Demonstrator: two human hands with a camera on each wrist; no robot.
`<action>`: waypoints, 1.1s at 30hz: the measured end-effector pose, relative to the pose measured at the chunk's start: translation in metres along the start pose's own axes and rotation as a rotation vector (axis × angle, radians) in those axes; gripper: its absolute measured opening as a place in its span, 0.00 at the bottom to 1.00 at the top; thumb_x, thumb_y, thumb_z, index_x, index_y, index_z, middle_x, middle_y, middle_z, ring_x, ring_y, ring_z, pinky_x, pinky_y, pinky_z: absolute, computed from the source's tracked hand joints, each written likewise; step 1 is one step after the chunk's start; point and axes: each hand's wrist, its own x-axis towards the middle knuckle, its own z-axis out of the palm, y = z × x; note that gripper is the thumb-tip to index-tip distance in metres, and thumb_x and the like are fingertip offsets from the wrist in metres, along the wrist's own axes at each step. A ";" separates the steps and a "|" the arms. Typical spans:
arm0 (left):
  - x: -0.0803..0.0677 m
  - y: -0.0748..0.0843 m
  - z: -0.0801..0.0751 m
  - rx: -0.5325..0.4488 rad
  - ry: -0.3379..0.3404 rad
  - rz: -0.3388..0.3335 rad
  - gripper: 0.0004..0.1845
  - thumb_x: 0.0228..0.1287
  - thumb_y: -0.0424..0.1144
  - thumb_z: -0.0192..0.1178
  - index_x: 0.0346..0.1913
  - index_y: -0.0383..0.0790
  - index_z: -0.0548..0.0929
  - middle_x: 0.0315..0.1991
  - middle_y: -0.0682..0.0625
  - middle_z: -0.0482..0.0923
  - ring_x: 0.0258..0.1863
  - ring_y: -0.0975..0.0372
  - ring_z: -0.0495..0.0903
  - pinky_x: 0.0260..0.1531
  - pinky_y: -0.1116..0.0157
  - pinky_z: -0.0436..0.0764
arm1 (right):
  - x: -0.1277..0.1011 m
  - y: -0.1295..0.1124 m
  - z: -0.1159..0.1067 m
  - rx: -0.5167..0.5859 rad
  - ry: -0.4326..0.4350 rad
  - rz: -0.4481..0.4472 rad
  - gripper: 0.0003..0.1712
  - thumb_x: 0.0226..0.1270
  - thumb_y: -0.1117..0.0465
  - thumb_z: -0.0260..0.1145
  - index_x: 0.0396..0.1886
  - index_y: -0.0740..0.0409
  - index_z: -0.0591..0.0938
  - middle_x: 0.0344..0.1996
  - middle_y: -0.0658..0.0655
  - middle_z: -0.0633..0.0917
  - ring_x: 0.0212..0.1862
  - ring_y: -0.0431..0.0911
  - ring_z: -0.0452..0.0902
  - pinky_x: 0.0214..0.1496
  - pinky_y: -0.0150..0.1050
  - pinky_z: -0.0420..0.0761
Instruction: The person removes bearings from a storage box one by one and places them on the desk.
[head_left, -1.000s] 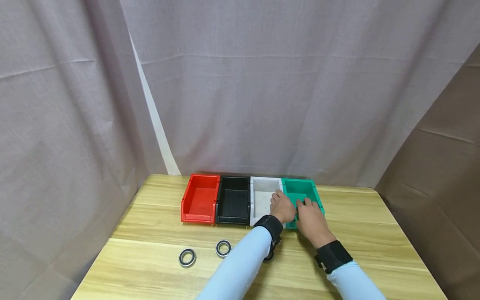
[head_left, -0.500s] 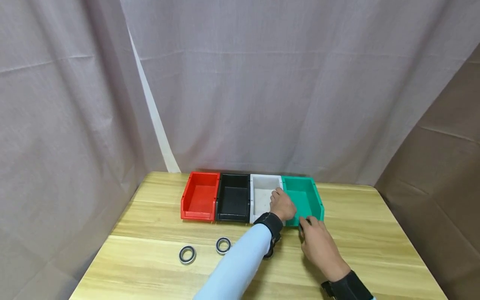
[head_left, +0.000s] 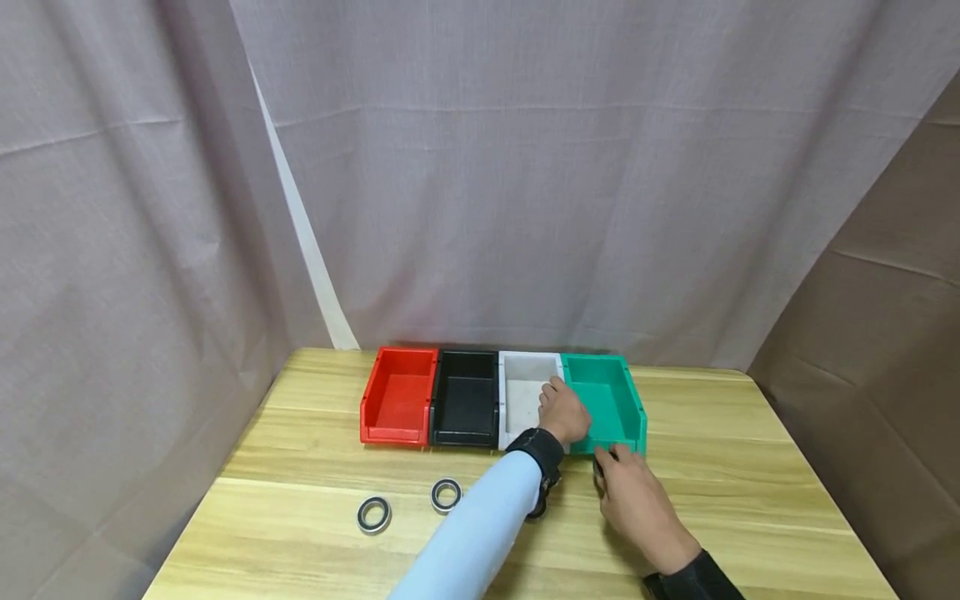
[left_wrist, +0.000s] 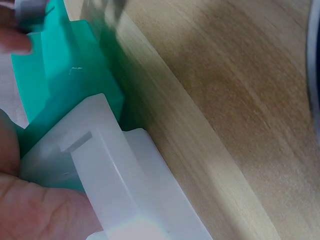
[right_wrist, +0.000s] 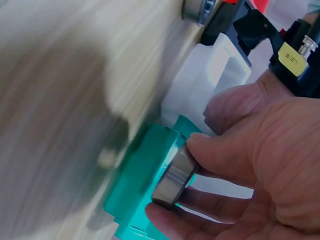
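Note:
A red, a black, a white (head_left: 522, 393) and a green bin (head_left: 609, 398) stand in a row at the back of the wooden table (head_left: 750, 467). My left hand (head_left: 564, 411) sits on the wall shared by the white and green bins. In the left wrist view its thumb (left_wrist: 45, 205) presses the white bin (left_wrist: 115, 170) beside the green bin (left_wrist: 75, 80). My right hand (head_left: 611, 471) is on the table just in front of the green bin (right_wrist: 140, 170). It pinches a metal bearing ring (right_wrist: 172, 182) between thumb and fingers.
Two more bearing rings (head_left: 374, 514) (head_left: 446, 494) lie on the table front left, apart from both hands. The red bin (head_left: 399, 398) and black bin (head_left: 465, 400) look empty. A grey curtain hangs behind the table, with brown cloth on the right.
My right hand has drawn back from inside the green bin's front to the table in front of it. The left hand and the bins have stayed put.

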 end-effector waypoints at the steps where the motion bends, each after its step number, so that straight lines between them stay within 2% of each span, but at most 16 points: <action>1: 0.001 -0.001 0.001 0.002 -0.002 -0.005 0.29 0.77 0.39 0.56 0.72 0.32 0.60 0.59 0.39 0.68 0.56 0.52 0.68 0.66 0.56 0.73 | 0.000 0.000 0.002 0.004 -0.014 0.002 0.22 0.69 0.70 0.69 0.62 0.71 0.83 0.51 0.68 0.85 0.52 0.63 0.83 0.56 0.59 0.86; 8: 0.026 -0.017 0.027 -0.034 0.018 0.006 0.30 0.74 0.39 0.59 0.71 0.32 0.60 0.58 0.38 0.68 0.55 0.50 0.68 0.60 0.53 0.74 | 0.002 0.003 0.010 -0.004 -0.129 0.038 0.23 0.66 0.70 0.72 0.61 0.69 0.84 0.50 0.68 0.84 0.53 0.62 0.84 0.56 0.59 0.86; 12: 0.021 -0.014 0.022 -0.046 0.013 0.008 0.30 0.74 0.39 0.60 0.70 0.33 0.60 0.58 0.38 0.67 0.56 0.50 0.68 0.62 0.53 0.74 | 0.003 0.005 0.016 -0.004 -0.131 0.029 0.19 0.66 0.70 0.72 0.57 0.68 0.85 0.45 0.65 0.84 0.48 0.58 0.82 0.52 0.56 0.86; 13: 0.015 -0.010 0.014 -0.047 0.001 0.006 0.30 0.75 0.39 0.60 0.70 0.32 0.60 0.58 0.38 0.67 0.56 0.50 0.68 0.63 0.53 0.73 | 0.003 0.006 0.018 -0.003 -0.131 0.028 0.19 0.65 0.71 0.72 0.56 0.68 0.85 0.43 0.64 0.84 0.47 0.57 0.82 0.51 0.56 0.86; 15: 0.010 -0.007 0.009 -0.034 -0.013 -0.006 0.30 0.75 0.39 0.60 0.71 0.32 0.60 0.59 0.38 0.67 0.57 0.50 0.68 0.66 0.54 0.73 | 0.003 0.007 0.021 -0.005 -0.133 0.029 0.18 0.66 0.71 0.71 0.55 0.68 0.86 0.42 0.63 0.84 0.45 0.56 0.82 0.49 0.55 0.85; 18: 0.010 -0.007 0.009 -0.022 -0.015 -0.009 0.30 0.76 0.39 0.60 0.70 0.32 0.60 0.58 0.39 0.67 0.56 0.51 0.68 0.66 0.55 0.73 | 0.003 0.008 0.023 -0.003 -0.151 0.038 0.16 0.67 0.71 0.71 0.54 0.68 0.86 0.40 0.61 0.83 0.43 0.54 0.81 0.46 0.53 0.85; 21: 0.018 -0.012 0.018 -0.017 0.010 0.005 0.29 0.74 0.40 0.59 0.69 0.34 0.60 0.57 0.40 0.67 0.54 0.52 0.68 0.60 0.53 0.74 | 0.003 0.008 0.023 0.002 -0.174 0.049 0.16 0.66 0.72 0.71 0.54 0.67 0.86 0.39 0.60 0.83 0.41 0.53 0.80 0.44 0.51 0.84; 24: 0.022 -0.015 0.021 -0.022 0.014 0.014 0.29 0.73 0.39 0.60 0.68 0.33 0.61 0.55 0.40 0.67 0.53 0.52 0.67 0.57 0.52 0.74 | 0.003 0.007 0.023 0.003 -0.189 0.051 0.17 0.64 0.72 0.72 0.54 0.66 0.86 0.38 0.59 0.82 0.40 0.52 0.79 0.43 0.50 0.83; 29: 0.012 -0.008 0.010 -0.034 -0.019 -0.003 0.29 0.74 0.38 0.61 0.69 0.32 0.61 0.57 0.39 0.67 0.54 0.51 0.67 0.63 0.55 0.74 | 0.002 0.006 0.022 -0.003 -0.184 0.050 0.15 0.62 0.72 0.73 0.50 0.64 0.86 0.37 0.58 0.80 0.39 0.51 0.77 0.42 0.49 0.81; 33: 0.010 -0.007 0.010 -0.033 -0.015 -0.008 0.28 0.75 0.38 0.60 0.69 0.33 0.61 0.57 0.39 0.67 0.54 0.51 0.67 0.64 0.54 0.74 | 0.001 0.005 0.021 -0.005 -0.172 0.040 0.15 0.60 0.74 0.73 0.47 0.64 0.85 0.37 0.58 0.81 0.39 0.52 0.77 0.41 0.49 0.81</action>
